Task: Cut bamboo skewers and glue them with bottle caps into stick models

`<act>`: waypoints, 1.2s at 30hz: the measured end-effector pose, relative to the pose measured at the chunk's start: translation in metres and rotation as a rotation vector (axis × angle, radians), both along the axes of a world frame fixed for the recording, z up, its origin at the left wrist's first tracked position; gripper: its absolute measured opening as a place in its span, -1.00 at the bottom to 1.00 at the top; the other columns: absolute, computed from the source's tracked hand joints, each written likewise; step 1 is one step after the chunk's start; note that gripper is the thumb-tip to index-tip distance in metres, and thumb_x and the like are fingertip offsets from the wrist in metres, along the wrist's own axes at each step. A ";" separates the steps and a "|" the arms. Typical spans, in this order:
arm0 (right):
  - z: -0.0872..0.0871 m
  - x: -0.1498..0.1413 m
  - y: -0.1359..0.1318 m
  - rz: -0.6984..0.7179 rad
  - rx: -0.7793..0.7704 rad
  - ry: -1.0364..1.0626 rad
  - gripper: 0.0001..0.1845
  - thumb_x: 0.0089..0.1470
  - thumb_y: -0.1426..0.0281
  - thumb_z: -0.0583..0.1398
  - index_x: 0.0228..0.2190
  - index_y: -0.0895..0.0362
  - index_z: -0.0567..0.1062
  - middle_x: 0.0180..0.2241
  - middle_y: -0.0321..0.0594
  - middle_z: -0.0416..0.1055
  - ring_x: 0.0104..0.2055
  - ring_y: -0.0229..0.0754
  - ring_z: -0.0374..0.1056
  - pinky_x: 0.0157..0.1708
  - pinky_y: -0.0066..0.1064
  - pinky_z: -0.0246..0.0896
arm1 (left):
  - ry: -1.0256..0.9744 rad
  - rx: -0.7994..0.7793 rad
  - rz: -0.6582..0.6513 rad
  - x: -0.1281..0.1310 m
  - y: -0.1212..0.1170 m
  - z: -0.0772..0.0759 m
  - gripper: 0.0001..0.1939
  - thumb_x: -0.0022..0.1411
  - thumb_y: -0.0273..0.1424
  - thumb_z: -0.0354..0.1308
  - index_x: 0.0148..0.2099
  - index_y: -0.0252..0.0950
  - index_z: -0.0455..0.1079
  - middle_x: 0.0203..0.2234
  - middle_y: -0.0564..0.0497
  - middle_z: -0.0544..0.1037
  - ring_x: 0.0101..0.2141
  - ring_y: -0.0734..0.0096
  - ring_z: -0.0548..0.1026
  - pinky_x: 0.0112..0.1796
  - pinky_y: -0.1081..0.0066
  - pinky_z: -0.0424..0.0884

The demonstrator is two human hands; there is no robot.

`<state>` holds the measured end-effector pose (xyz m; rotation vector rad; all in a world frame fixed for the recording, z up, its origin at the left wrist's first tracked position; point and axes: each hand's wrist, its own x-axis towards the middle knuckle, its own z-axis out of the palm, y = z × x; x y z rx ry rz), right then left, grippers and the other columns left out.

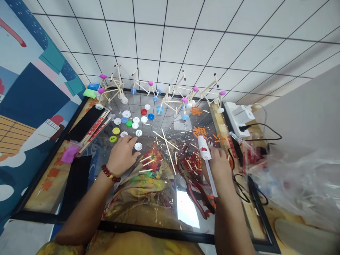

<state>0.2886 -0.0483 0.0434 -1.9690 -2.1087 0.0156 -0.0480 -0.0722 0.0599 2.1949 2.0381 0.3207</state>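
My left hand (122, 154), with a red bead bracelet at the wrist, rests palm down on the glass table top (159, 209), fingers curled beside a white bottle cap (138, 146). Whether it holds anything I cannot see. My right hand (217, 166) grips a white glue gun (204, 148), its nozzle pointing away from me and a glue stick sticking out the back. Loose wooden sticks (167, 145) lie crossed on the glass between the two hands.
Several coloured bottle caps (130, 122) lie scattered ahead of the left hand. Small stick-and-cap models (172, 97) stand along the tiled wall. Chopstick packets (95, 129) lie at left, red-handled pliers (198, 198) near me, a white power strip (240, 117) and plastic bag (300, 184) at right.
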 end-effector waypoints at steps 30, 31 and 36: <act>0.002 -0.147 -0.005 0.734 -0.161 -0.055 -0.82 0.18 0.40 0.17 -0.26 0.10 0.60 -0.29 -0.09 0.45 -0.21 -0.04 0.32 -0.24 -0.26 0.18 | -0.576 0.446 -0.091 0.021 -0.007 0.002 -0.74 0.10 -0.35 0.30 -0.12 -0.24 0.50 -0.23 -0.06 0.53 -0.23 0.31 0.53 -0.18 0.36 0.48; 0.001 -0.147 -0.004 0.735 -0.156 -0.070 -0.82 0.18 0.39 0.17 -0.29 0.11 0.60 -0.28 -0.08 0.44 -0.20 -0.03 0.32 -0.24 -0.26 0.16 | -0.599 0.472 -0.108 0.021 -0.007 0.002 -0.74 0.08 -0.37 0.32 -0.14 -0.25 0.50 -0.21 -0.07 0.54 -0.19 0.29 0.54 -0.14 0.34 0.48; 0.012 -0.135 -0.009 0.676 -0.135 -0.057 -0.81 0.23 0.44 0.11 -0.26 0.19 0.53 -0.28 -0.09 0.47 -0.22 -0.07 0.32 -0.21 -0.28 0.12 | -0.685 0.536 -0.173 0.024 -0.005 0.000 -0.74 0.02 -0.45 0.37 -0.18 -0.26 0.49 -0.17 -0.07 0.61 -0.12 0.25 0.55 -0.04 0.23 0.46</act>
